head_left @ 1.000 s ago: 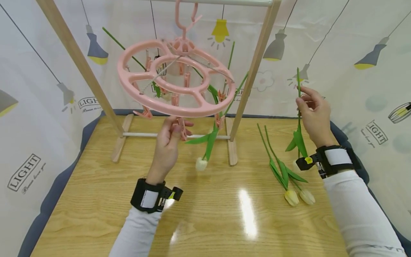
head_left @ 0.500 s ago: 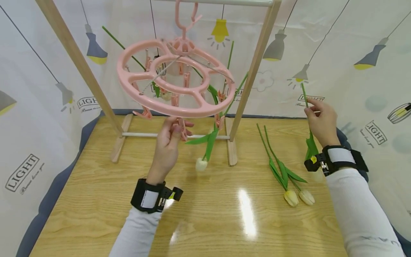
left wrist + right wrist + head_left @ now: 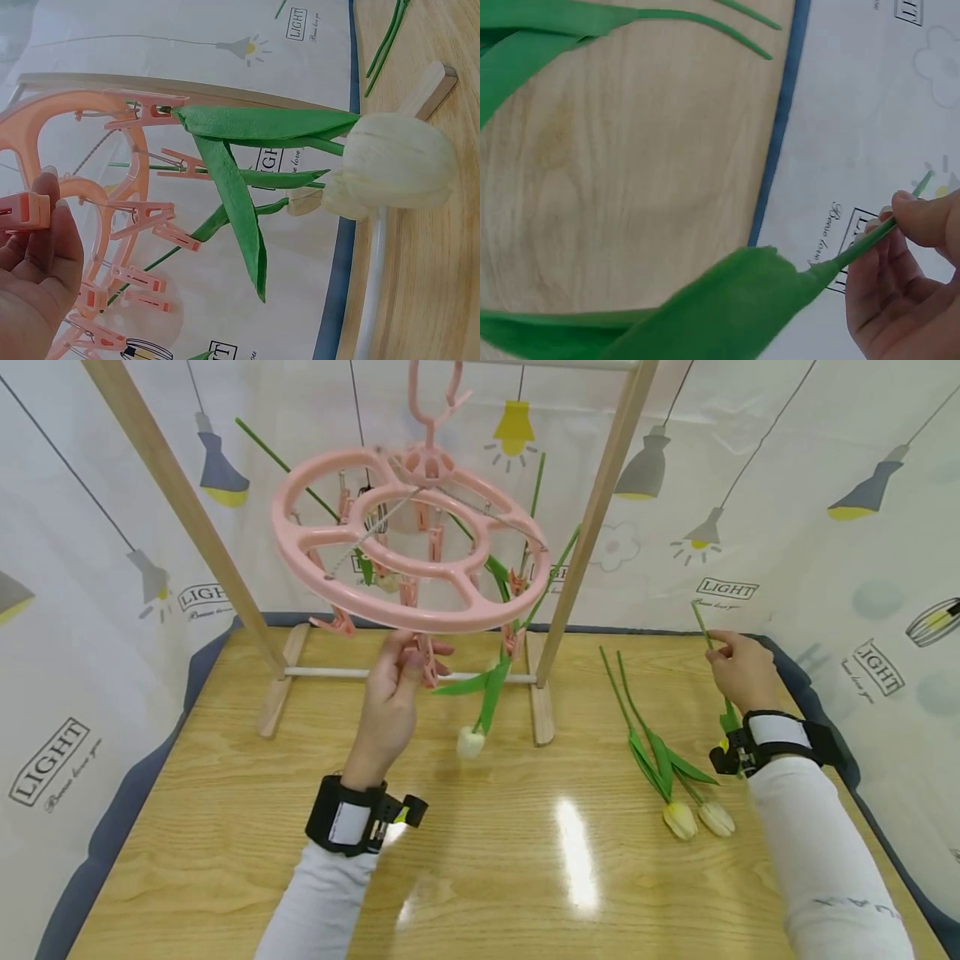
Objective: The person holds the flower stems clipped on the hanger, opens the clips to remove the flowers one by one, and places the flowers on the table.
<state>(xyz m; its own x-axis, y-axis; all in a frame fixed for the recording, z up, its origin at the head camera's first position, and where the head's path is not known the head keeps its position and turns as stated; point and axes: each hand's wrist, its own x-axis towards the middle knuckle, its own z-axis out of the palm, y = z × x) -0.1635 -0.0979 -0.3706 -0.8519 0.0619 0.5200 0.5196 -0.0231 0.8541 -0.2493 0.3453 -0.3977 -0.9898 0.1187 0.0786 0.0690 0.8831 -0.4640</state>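
Note:
My left hand [image 3: 393, 687] pinches a pink clothespin [image 3: 426, 660] that hangs from the near rim of a round pink clip hanger [image 3: 390, 617]. At the right, my right hand [image 3: 742, 672] pinches the green stem of an artificial tulip [image 3: 870, 238] between thumb and fingers. Its leaves fill the lower part of the right wrist view, and its bloom is hidden behind the wrist in the head view. A white tulip [image 3: 471, 742] hangs bloom-down from a clip right of my left hand. More clipped tulips hang behind it, partly hidden by the hanger.
The hanger hangs inside a wooden frame [image 3: 600, 518] with a white lower bar [image 3: 330, 672]. Two loose tulips, a yellowish one [image 3: 680, 820] and a whiter one [image 3: 717, 818], lie on the wooden table [image 3: 480, 860]. A patterned cloth [image 3: 840, 427] stands behind the table.
My right hand has come down with its tulip, after shifting right and then slightly back; the stem's tip is lower. My left hand stays on the same clothespin.

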